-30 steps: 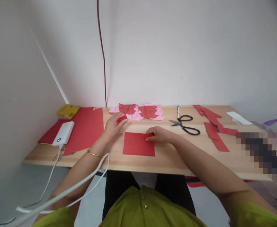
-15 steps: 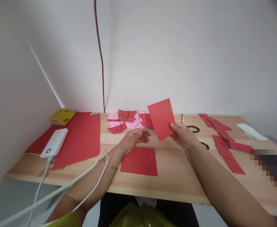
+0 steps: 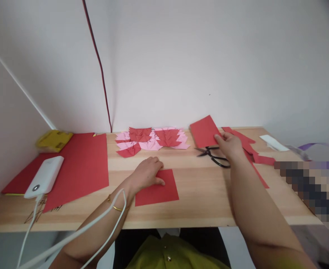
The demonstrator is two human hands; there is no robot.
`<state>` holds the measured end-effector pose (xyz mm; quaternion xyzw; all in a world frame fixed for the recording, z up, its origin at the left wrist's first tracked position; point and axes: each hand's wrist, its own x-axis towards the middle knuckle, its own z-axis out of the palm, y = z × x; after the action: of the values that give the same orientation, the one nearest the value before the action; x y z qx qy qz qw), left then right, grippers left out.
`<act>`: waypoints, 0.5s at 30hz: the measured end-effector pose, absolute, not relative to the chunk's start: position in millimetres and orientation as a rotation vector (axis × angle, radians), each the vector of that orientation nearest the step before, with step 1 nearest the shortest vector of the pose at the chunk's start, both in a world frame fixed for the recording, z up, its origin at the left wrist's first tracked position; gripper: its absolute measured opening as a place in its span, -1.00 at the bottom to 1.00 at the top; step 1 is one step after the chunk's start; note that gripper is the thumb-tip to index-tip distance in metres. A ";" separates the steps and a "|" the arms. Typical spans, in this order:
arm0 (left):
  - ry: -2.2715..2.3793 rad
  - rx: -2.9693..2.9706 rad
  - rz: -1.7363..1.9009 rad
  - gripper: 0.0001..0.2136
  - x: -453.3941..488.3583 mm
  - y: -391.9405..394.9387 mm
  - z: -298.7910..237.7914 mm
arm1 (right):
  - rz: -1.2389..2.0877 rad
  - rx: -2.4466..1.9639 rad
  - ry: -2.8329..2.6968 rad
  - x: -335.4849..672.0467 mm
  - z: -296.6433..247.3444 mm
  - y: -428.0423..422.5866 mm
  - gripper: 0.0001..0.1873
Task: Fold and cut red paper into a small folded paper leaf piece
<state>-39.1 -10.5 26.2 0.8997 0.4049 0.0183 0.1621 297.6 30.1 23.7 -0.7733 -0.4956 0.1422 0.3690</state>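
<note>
Red sheet (image 3: 204,130), pinched by fingers of the right hand (image 3: 231,145), now nearer the scissors (image 3: 207,151), leaving the second sheet (image 3: 161,193) to the left hand (image 3: 146,173), fingers loosely open.

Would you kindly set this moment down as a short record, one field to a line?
Left hand: the left hand is over a red square, fingers loosely curled
Right hand: the right hand pinches a red sheet near its edge
Near right hand: scissors, blades apart, handles partly hidden
Back of table: pink and red cut-paper shapes
Left side: large red paper, a white power bank on it, a yellow packet
Right side: red strips, a white piece
</note>
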 end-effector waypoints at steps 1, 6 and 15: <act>1.188 2.557 0.034 -0.58 -39.0 -12.0 26.4 | 0.344 -2.097 -1.303 302.9 20.1 31.8 -0.67; 1.208 2.495 0.072 -0.65 -38.2 -14.4 24.5 | 0.144 -2.403 -1.362 309.3 9.4 33.2 -0.57; 1.230 2.152 0.381 -0.83 -37.8 -11.2 16.3 | 0.290 -1.558 -1.792 228.4 15.7 18.6 -0.62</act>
<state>-37.8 -11.2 16.3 0.8153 0.4659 0.1443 0.3119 228.4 18.6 15.7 -0.6062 -0.6971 0.1129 0.3658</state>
